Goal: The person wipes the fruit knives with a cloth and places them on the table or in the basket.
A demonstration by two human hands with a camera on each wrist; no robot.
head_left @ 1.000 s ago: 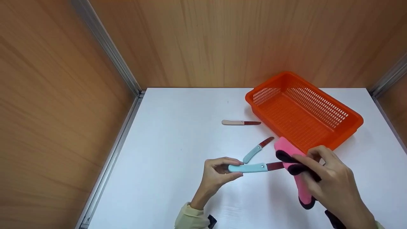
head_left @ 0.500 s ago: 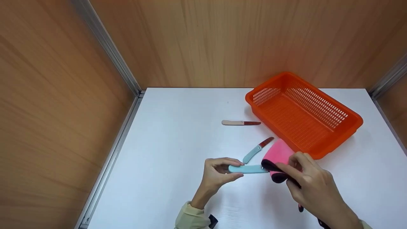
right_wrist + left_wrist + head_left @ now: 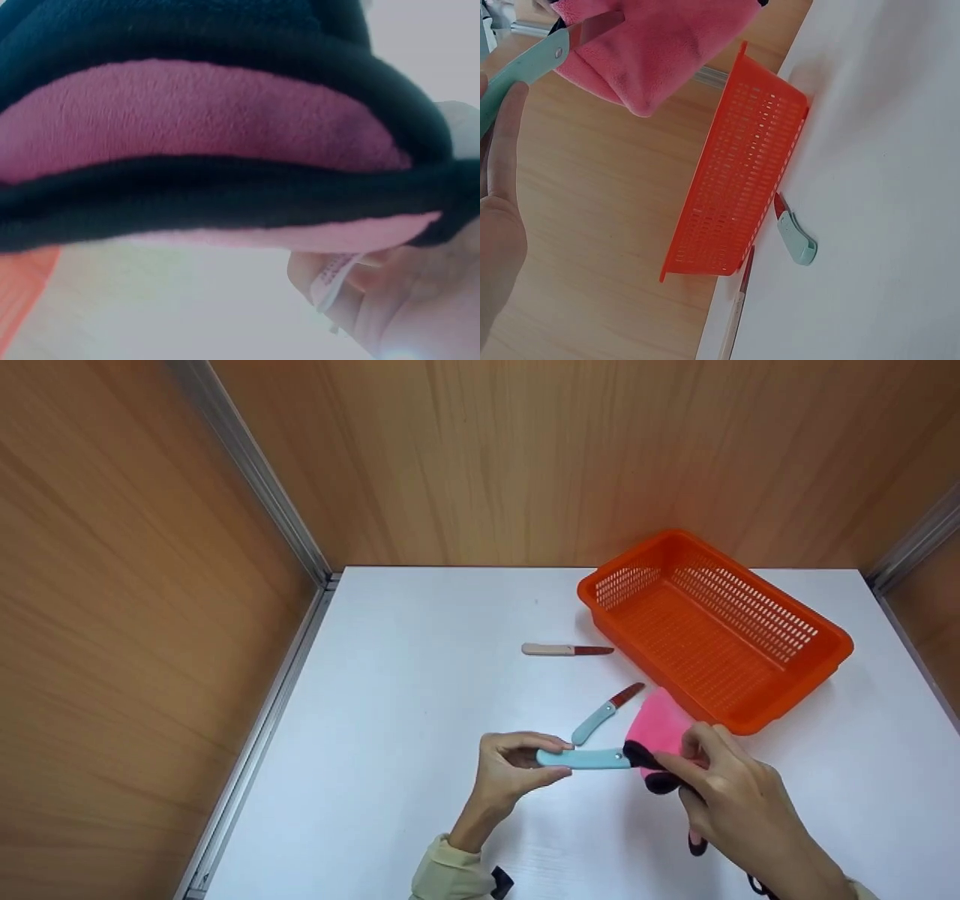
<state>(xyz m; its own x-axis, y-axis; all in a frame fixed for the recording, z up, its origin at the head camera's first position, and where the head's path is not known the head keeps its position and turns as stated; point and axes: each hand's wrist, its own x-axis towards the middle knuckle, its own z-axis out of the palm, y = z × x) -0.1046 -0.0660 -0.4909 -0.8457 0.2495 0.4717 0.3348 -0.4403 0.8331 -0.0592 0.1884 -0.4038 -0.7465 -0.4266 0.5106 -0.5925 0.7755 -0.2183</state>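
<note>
In the head view, my left hand (image 3: 504,776) pinches the light-blue handle of a folding knife (image 3: 589,759) between thumb and fingers, held up over the white table. My right hand (image 3: 742,802) grips a pink cloth (image 3: 660,727) with dark edging, folded over the blade. The head view hides the blade behind the cloth; the left wrist view shows the reddish-brown blade (image 3: 596,28) against the pink cloth (image 3: 667,45). A second light-blue folding knife (image 3: 596,724) lies unfolded just beyond the held one. Farther back lies a beige-handled folding knife (image 3: 549,649), also unfolded.
An orange perforated basket (image 3: 712,622) stands at the back right, set at an angle, behind the cloth. Wood-grain panels (image 3: 465,465) wall the back and sides of the white table (image 3: 390,675). Metal strips (image 3: 300,547) run along the panel joints.
My right hand has brought the cloth left over the blade up to the handle's end, then shifted slightly right. The left hand and the lying knives have stayed put.
</note>
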